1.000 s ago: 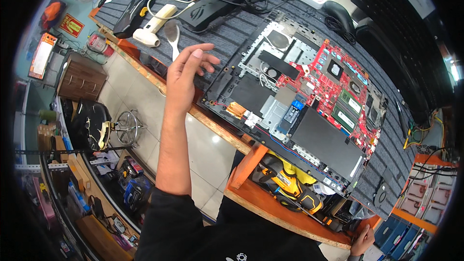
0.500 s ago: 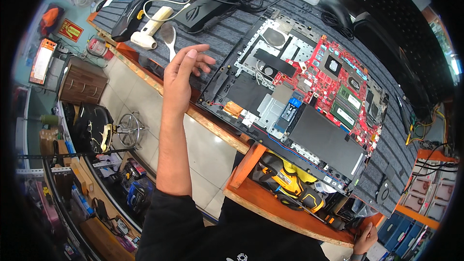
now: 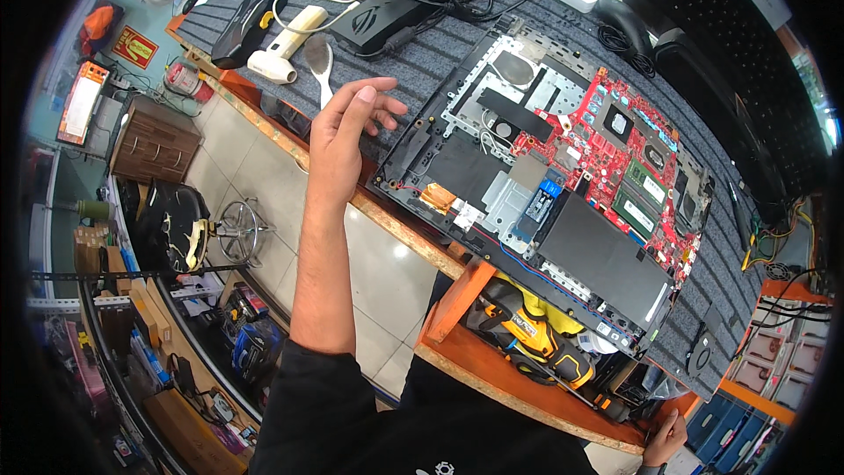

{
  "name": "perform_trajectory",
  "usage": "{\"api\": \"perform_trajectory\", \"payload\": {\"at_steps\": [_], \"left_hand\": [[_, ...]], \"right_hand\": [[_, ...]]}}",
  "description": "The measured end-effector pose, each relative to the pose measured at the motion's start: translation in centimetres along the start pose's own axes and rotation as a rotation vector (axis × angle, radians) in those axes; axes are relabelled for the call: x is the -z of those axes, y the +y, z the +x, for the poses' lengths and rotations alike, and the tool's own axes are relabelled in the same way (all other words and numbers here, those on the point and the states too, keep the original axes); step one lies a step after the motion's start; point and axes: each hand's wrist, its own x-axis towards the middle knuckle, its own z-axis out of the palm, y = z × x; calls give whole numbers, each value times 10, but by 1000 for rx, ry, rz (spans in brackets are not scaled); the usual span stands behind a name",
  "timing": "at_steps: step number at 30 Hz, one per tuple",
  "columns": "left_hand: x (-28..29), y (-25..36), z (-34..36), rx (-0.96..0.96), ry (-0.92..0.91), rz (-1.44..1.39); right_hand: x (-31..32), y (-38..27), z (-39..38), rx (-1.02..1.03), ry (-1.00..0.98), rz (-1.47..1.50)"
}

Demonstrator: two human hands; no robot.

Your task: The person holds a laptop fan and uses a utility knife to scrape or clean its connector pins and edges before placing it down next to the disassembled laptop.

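Note:
An opened laptop chassis (image 3: 457, 167) lies on the grey striped mat, showing a red circuit board (image 3: 607, 154), a black battery (image 3: 602, 255) and green memory modules (image 3: 635, 211). Just off its left corner, my left hand (image 3: 347, 136) hovers with fingers apart and slightly bent, holding nothing. Beyond those fingers is a brush (image 3: 321, 66) with a white handle, partly hidden by the hand. Low at the right, my right hand (image 3: 665, 440) has its fingers curled at the right end of an open wooden drawer (image 3: 527, 405), gripping its edge.
A cream heat gun (image 3: 286, 46), a black power adapter (image 3: 387, 18) and tangled cables sit at the back. A dark monitor (image 3: 747, 62) stands along the right. Yellow-and-black tools (image 3: 536, 334) fill the drawer below the bench edge.
The whole view has shifted slightly, so the bench things appear a little further right. Both hands keep nearly the same pose and place beside the laptop and the drawer.

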Motion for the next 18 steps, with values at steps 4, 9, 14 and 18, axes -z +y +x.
{"api": "perform_trajectory", "payload": {"at_steps": [4,9,14,18], "left_hand": [[0,0,0,-3,-3,23],[0,-1,0,-4,4,30],[1,4,-5,-189,-99,142],[-1,19,-13,-492,-336,555]], "right_hand": [[1,-1,0,10,9,-21],[2,-3,0,-19,3,-33],[3,7,0,5,-8,-65],[2,1,-3,-82,-24,26]]}}
